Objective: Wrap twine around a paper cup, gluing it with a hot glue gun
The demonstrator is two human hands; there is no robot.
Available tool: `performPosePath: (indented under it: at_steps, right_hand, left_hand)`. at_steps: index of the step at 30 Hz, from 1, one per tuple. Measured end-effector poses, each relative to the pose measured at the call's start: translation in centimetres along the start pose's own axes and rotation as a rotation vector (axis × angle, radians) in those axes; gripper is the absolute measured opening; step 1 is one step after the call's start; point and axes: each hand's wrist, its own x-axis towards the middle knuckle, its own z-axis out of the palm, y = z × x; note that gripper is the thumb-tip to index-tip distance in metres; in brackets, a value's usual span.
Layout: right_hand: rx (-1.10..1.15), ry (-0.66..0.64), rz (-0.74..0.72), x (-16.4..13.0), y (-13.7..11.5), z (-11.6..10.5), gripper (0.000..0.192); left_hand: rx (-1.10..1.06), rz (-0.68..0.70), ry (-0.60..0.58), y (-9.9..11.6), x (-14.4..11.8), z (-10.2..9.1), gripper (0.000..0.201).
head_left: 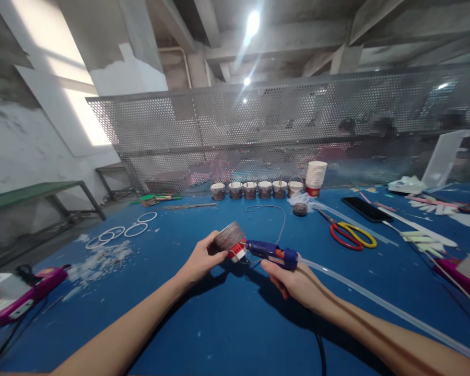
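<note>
Blue tabletop (pixel 203 334) lies open around cup-holding left hand (pixel 199 261).

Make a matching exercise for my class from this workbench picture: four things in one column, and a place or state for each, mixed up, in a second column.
Things
1. glue gun
2. scissors
3. stack of paper cups
4. white rings

Places or states
A. lying flat on the blue table, far left
B. held in the right hand, nozzle against the small cup held by the left hand
C. standing upright at the right end of a row of filled cups
D. lying beside a black phone

Pairs: 1-B, 2-D, 3-C, 4-A
</note>
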Motion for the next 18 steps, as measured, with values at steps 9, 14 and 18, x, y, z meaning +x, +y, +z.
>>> performPosePath:
  at_steps: [9,14,18]
  right_hand:
    - [0.007,0.02,0.008,0.49,0.16,-0.27,0.047]
    - [0.031,0.015,0.007,0.36,-0.04,-0.23,0.045]
    - [0.022,0.019,0.0,0.41,0.08,-0.37,0.047]
  left_hand:
    - [-0.009,-0.003,0.01,-0.36,0.16,-0.25,0.032]
    - [-0.01,0.015,-0.006,-0.68,0.14,-0.47,0.03]
    - [-0.034,0.019,-0.01,-0.85,0.11,-0.59,0.034]
